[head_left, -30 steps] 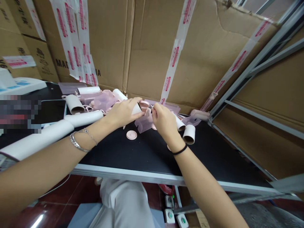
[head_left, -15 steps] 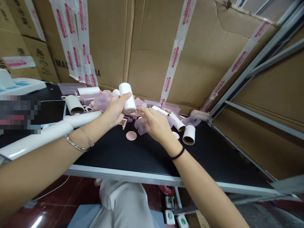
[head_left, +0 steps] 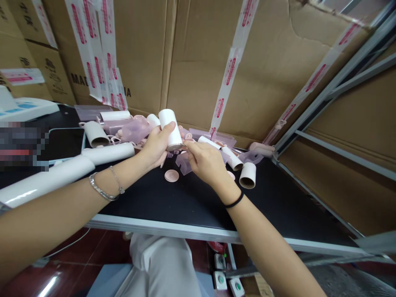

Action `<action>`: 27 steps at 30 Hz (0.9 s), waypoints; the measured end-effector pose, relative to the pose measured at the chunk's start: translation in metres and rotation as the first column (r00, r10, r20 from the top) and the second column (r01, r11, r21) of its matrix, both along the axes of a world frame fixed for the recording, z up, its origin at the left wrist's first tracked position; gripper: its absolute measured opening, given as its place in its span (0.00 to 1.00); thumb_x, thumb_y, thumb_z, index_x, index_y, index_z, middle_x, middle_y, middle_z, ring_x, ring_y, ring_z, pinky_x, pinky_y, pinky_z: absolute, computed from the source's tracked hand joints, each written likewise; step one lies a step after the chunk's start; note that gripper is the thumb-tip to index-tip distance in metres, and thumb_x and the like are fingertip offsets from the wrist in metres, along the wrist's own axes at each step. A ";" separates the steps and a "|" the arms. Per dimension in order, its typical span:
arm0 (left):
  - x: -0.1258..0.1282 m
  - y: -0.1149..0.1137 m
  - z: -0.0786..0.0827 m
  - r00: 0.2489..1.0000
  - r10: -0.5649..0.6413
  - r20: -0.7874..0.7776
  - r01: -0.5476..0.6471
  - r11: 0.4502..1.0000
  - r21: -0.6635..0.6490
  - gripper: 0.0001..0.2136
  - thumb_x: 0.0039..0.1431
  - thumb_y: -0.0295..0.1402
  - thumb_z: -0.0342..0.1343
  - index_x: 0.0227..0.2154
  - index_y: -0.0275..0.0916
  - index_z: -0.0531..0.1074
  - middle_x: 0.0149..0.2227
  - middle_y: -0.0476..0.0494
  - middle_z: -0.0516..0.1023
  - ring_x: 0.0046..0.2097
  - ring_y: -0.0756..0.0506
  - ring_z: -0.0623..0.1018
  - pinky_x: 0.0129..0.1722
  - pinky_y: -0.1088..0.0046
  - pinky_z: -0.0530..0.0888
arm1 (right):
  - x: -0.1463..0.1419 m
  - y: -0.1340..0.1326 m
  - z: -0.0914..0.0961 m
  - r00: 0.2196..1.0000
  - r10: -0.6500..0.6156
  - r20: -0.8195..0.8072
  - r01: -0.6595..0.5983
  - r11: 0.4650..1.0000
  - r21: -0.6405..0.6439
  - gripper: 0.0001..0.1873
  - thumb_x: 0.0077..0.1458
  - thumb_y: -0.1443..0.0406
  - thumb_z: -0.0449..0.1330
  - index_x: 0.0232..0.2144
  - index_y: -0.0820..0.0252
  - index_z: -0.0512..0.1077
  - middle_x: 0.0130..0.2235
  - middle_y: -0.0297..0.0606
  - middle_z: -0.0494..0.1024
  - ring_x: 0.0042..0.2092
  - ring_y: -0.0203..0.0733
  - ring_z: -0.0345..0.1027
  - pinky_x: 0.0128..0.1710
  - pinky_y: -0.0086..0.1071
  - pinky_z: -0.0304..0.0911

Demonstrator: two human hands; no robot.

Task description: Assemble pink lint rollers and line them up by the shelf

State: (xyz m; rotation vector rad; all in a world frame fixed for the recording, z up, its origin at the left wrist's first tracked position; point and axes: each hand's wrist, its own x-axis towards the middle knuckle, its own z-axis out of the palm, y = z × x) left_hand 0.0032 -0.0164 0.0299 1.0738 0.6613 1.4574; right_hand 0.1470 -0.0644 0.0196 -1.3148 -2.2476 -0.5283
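Note:
My left hand is wrapped round a white paper roll, likely a lint roller refill, holding it upright and slightly tilted above the heap. At the roll's lower edge is my right hand, its fingers bent and pressed together; whatever its fingertips pinch is too small to make out. Below the hands, a round pink cap lies on the black table. A clear purple plastic cover lies just left of my right hand.
More white rolls with cardboard cores lie at the right, and a long white roll at the left. Pink parts and purple covers are heaped along the cardboard wall. A metal edge borders the table.
The held roll has shifted slightly right with my left hand. My right fingertips have closed in on its lower edge, where they were a little apart from it before.

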 end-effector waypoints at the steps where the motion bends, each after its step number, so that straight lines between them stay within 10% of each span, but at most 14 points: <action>1: 0.000 0.000 0.000 1.000 -0.001 0.014 0.001 1.000 -0.012 0.08 0.59 0.35 0.53 0.32 0.33 0.68 0.27 0.47 0.73 0.27 0.51 0.75 0.30 0.74 0.75 | 0.000 0.000 0.000 1.000 0.002 0.001 -0.002 1.000 0.002 0.20 0.60 0.69 0.45 0.51 0.59 0.69 0.45 0.41 0.78 0.45 0.46 0.69 0.39 0.34 0.62; 27: -0.010 0.010 0.010 0.984 0.126 0.127 -0.126 0.992 -0.012 0.08 0.57 0.34 0.55 0.34 0.35 0.66 0.27 0.46 0.74 0.29 0.50 0.76 0.28 0.75 0.74 | 0.001 -0.003 0.004 0.982 0.037 0.184 -0.024 0.997 -0.075 0.18 0.60 0.68 0.46 0.45 0.58 0.72 0.39 0.41 0.77 0.40 0.43 0.69 0.34 0.32 0.57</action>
